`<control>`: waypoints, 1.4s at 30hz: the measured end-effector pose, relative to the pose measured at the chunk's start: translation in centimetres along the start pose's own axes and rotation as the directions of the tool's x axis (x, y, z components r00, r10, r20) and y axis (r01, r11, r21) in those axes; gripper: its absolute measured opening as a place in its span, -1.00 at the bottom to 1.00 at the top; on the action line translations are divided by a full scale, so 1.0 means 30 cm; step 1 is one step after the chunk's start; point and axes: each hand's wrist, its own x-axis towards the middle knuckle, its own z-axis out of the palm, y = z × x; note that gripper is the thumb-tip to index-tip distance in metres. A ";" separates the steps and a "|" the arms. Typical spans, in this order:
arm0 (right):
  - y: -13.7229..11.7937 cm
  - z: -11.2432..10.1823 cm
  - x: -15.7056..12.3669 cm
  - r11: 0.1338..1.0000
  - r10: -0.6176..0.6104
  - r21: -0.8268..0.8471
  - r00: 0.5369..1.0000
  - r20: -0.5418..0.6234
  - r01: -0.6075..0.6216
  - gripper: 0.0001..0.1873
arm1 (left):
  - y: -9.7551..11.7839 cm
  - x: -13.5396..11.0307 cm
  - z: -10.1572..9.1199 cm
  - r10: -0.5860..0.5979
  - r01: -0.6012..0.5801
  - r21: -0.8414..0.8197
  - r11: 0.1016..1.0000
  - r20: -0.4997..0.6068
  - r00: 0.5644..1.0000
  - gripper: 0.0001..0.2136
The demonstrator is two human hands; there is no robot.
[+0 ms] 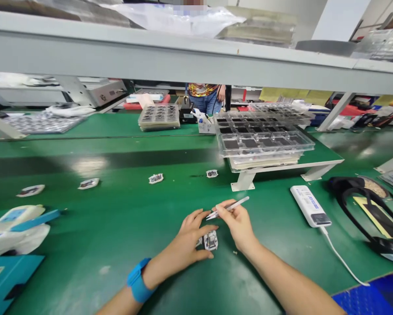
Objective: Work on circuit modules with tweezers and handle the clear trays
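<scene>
While left hand [189, 238] pinches part [211, 240] flat on belt [117, 227], right hand [237, 223] clamps tweezers [228, 208], long axis up-right, tips pointing left toward left fingers.

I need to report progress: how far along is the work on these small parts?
Done: cannot tell; no finished pile shows. In hand: left hand steadies a small white-and-black part on the green table; right hand holds slim white tweezers. Left: four similar small parts lie apart further back.
</scene>
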 end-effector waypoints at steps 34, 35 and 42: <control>0.003 0.009 -0.040 0.996 -0.025 -0.088 0.999 -0.035 0.022 -0.73 | -0.042 -0.060 0.006 -0.402 -0.063 -0.958 0.280 -0.177 0.899 -0.52; 0.002 0.012 -0.042 0.995 -0.035 -0.097 0.999 -0.033 0.032 -0.73 | -0.045 -0.060 0.011 -0.408 -0.057 -0.958 0.281 -0.173 0.897 -0.47; 0.009 0.028 -0.050 0.981 -0.118 -0.155 0.993 0.029 0.121 -0.83 | -0.070 -0.052 0.074 -0.376 -0.101 -0.963 0.248 -0.192 0.907 -0.39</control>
